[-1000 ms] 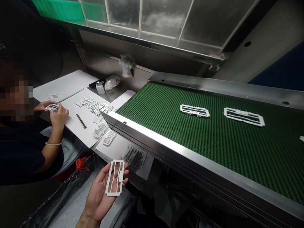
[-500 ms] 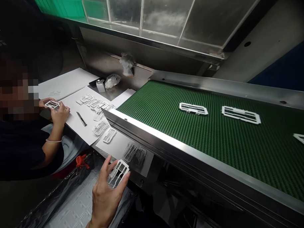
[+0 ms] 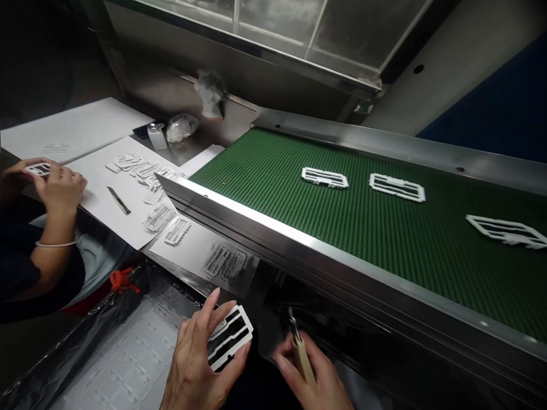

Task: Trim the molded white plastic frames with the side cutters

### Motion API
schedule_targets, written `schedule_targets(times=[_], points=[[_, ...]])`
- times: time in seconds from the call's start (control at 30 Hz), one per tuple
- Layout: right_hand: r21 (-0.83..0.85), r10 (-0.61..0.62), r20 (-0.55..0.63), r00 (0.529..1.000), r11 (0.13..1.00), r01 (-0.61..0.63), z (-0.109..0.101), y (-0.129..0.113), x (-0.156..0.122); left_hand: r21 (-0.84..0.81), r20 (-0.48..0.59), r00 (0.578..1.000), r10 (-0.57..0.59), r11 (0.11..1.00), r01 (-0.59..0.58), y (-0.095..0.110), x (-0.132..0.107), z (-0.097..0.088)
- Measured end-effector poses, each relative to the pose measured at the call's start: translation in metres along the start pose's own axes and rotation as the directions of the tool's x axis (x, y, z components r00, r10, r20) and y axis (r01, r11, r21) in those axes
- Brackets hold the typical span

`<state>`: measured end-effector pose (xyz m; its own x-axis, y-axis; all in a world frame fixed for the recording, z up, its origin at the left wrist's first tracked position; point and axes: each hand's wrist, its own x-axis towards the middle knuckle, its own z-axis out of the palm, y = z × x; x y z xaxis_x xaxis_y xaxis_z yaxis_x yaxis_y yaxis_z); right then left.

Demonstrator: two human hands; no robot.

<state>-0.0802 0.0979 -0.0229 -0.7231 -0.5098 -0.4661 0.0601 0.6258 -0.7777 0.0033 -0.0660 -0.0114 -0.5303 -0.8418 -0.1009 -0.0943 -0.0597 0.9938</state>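
1. Left hand [image 3: 194, 375], low in the head view and just below the near steel rail of the green conveyor belt [image 3: 346, 226]: curled around a white plastic frame [image 3: 231, 337], thumb under it and fingertips over its top edge.
2. White plastic frame: tilted, dark slots showing through, off the belt and in front of its near rail, above a dark plastic sheet [image 3: 104, 366] embossed with rows of small shapes.
3. Right hand [image 3: 315, 383], also below the belt's near rail and just right of the frame: closed around a small tool with a wooden handle [image 3: 301, 356], thin metal tip pointing up towards the rail; tip apart from the frame.
4. On the belt, well beyond both hands: three more white frames lying flat, one near the middle [image 3: 324, 177], one just right of it [image 3: 397, 187], one farther right [image 3: 508, 231].
5. Left of the belt's end: white paper sheets [image 3: 98, 193] carrying scattered small white parts [image 3: 159, 216] and a slim dark blade [image 3: 119, 200].
6. Farther left of the belt: a co-worker's hands [image 3: 52, 183] gripping another small white frame [image 3: 38, 169] over the paper.
7. Behind the paper, against the steel wall at the belt's far-left corner: a small white bottle [image 3: 157, 136] and a crumpled clear bag [image 3: 181, 127].
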Motion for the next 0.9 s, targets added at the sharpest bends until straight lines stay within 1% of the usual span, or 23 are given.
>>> schedule_targets(times=[0.07,0.1,0.17,0.23,0.27,0.3,0.37,0.43,0.47,0.53,0.6,0.73,0.83,0.9], points=[[0.166,-0.11,0.075,0.991,0.981,0.097,0.004,-0.032,0.01,-0.025,0.027,0.999,-0.024,0.999,0.025,0.0,-0.011,0.002],[0.209,-0.149,0.096,0.984,0.97,0.127,0.006,-0.043,0.013,0.009,0.057,0.998,-0.008,1.0,0.007,-0.001,-0.015,0.001],[0.254,-0.193,0.097,0.976,0.953,0.164,0.01,-0.053,0.015,0.117,0.137,0.989,0.061,0.99,-0.077,-0.004,-0.02,-0.004],[0.279,-0.195,0.069,0.978,0.945,0.169,0.013,-0.051,0.015,0.205,0.193,0.975,0.111,0.967,-0.151,-0.007,-0.022,-0.013],[0.298,-0.183,0.055,0.982,0.941,0.159,0.014,-0.049,0.014,0.228,0.196,0.974,0.117,0.96,-0.162,-0.008,-0.023,-0.019],[0.321,-0.166,0.043,0.985,0.936,0.144,0.015,-0.046,0.014,0.239,0.182,0.978,0.102,0.96,-0.144,-0.009,-0.024,-0.025],[0.36,-0.129,0.033,0.991,0.927,0.108,0.016,-0.041,0.015,0.224,0.117,0.993,0.014,0.974,-0.04,-0.01,-0.027,-0.034],[0.389,-0.106,0.038,0.994,0.918,0.084,0.016,-0.04,0.017,0.164,0.041,0.996,-0.083,0.984,0.075,-0.011,-0.031,-0.04],[0.398,-0.103,0.045,0.994,0.914,0.077,0.017,-0.04,0.018,0.134,0.011,0.993,-0.116,0.984,0.114,-0.011,-0.033,-0.041],[0.409,-0.097,0.059,0.994,0.91,0.065,0.017,-0.04,0.019,0.106,-0.02,0.991,-0.133,0.985,0.135,-0.012,-0.035,-0.042],[0.413,-0.095,0.062,0.994,0.909,0.061,0.018,-0.04,0.02,0.124,-0.012,0.994,-0.113,0.986,0.114,-0.013,-0.035,-0.042],[0.41,-0.09,0.071,0.993,0.91,0.053,0.02,-0.037,0.019,0.186,0.049,0.998,-0.044,0.982,0.034,-0.017,-0.033,-0.042],[0.41,-0.075,0.074,0.994,0.911,0.038,0.022,-0.037,0.018,0.244,0.119,0.993,0.005,0.969,-0.034,-0.021,-0.033,-0.043],[0.409,-0.07,0.072,0.995,0.912,0.035,0.023,-0.037,0.017,0.286,0.183,0.982,0.05,0.953,-0.102,-0.025,-0.032,-0.045]])
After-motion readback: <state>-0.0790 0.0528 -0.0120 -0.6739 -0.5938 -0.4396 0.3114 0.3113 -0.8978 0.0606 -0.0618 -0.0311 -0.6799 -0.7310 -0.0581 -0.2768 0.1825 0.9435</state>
